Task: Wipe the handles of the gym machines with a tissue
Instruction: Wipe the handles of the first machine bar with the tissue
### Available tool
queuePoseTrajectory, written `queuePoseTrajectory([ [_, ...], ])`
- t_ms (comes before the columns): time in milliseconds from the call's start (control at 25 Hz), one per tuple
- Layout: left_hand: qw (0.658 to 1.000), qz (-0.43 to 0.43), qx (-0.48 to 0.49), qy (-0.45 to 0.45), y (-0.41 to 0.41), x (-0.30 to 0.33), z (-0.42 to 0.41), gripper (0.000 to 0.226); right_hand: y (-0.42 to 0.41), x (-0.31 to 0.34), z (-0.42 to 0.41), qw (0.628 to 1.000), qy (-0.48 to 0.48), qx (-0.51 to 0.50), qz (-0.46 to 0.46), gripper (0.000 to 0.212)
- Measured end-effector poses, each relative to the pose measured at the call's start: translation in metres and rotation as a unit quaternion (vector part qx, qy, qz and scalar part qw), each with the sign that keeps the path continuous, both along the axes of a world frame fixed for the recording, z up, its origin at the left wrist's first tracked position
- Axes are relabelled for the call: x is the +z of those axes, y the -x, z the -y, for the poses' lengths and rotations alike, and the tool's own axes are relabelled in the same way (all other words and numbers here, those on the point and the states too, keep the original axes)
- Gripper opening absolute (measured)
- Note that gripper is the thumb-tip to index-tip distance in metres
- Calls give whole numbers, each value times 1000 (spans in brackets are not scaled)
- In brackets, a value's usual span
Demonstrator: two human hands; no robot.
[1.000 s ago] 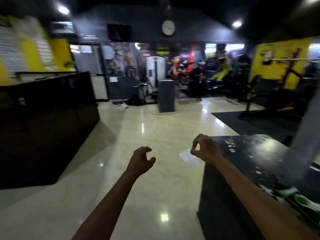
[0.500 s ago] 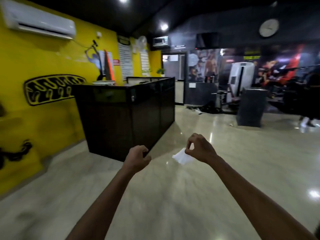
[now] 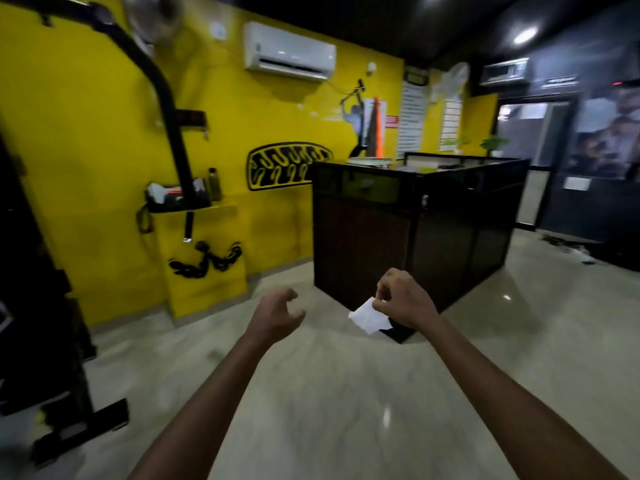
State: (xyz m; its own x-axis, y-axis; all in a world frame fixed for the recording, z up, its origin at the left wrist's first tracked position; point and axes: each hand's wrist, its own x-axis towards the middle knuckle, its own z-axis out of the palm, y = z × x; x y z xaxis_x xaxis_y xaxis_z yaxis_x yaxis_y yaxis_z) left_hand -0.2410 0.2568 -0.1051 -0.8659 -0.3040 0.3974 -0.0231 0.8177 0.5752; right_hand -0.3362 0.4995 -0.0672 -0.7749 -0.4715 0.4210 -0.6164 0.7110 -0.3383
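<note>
My right hand (image 3: 403,299) pinches a small white tissue (image 3: 369,316) between thumb and fingers, held out over the floor at mid-frame. My left hand (image 3: 277,315) floats beside it, a little lower and to the left, with loosely curled fingers and nothing in it. A black gym machine frame (image 3: 162,98) curves down the left side in front of the yellow wall; its base (image 3: 79,431) sits on the floor at the lower left. I can make out no handle on it from here.
A dark reception counter (image 3: 415,230) stands just beyond my hands. A small yellow shelf (image 3: 194,207) with a bottle and bags hangs on the wall behind the frame. Glossy tiled floor (image 3: 329,393) spreads ahead. A doorway (image 3: 533,133) lies far right.
The view has swung left from the gym hall to the yellow wall, bringing the black machine frame into sight. My right hand keeps pinching the tissue; both hands hold the same pose.
</note>
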Motion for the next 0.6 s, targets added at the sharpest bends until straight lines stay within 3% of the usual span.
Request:
queuePoseTrajectory([
  [600, 963, 10, 271, 4, 42, 15, 296, 42, 147, 26, 377, 970, 6, 243, -13, 14],
])
